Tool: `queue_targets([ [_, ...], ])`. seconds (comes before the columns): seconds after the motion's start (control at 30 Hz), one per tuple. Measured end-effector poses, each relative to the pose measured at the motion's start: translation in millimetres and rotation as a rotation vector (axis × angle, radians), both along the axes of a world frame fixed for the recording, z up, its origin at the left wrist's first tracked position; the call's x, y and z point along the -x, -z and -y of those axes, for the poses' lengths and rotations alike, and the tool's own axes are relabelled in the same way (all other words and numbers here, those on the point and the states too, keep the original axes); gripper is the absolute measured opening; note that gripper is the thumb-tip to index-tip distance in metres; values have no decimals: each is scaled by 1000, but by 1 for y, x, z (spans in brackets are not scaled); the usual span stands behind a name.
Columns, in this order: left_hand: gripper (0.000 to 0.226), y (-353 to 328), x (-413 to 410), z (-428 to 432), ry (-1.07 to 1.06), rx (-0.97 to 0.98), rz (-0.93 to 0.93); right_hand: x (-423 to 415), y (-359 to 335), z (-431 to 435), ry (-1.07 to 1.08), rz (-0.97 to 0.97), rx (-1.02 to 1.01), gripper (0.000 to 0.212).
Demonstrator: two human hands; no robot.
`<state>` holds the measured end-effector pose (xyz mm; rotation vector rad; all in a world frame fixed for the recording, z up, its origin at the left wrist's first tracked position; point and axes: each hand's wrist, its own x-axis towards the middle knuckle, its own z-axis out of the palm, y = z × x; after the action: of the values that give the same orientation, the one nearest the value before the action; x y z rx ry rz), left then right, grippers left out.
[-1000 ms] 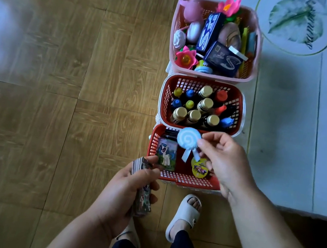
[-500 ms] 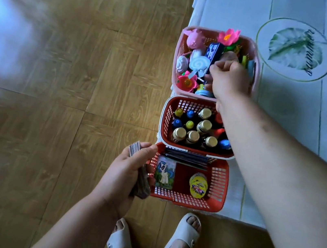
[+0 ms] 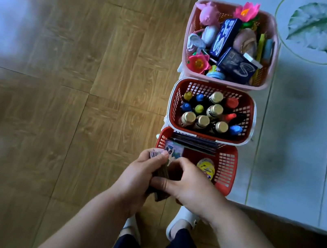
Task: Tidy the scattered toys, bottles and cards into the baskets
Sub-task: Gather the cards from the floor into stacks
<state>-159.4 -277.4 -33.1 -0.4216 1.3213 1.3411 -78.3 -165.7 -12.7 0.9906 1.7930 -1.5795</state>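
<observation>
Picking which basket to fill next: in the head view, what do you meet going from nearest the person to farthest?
Left hand and right hand gripping the card stack → near red basket with loose cards → middle red basket of bottles → pink basket of toys.

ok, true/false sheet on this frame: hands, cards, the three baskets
1. Left hand and right hand both hold the card stack. True.
2. The pink basket holds toys. True.
3. The pink basket is nearest the person. False: it is farthest; the card basket is nearest.
4. The bottles lie scattered loose. False: they stand in the middle basket.
</observation>
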Motion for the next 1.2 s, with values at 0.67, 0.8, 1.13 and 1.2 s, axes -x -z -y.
queue_targets([
  [0.67, 39, 20, -5, 10, 377, 407, -385, 8, 107, -28, 594, 261, -30, 13],
  [0.8, 30, 21, -6, 13, 369, 414, -354, 12, 108, -10, 438, 224, -331, 36],
  [1.13, 65, 18, 3, 9, 415, 266, -310, 27, 104, 8, 413, 262, -207, 31],
  [1.2, 53, 20, 5, 7, 452, 219, -302, 30, 107, 11, 455, 240, -111, 36],
])
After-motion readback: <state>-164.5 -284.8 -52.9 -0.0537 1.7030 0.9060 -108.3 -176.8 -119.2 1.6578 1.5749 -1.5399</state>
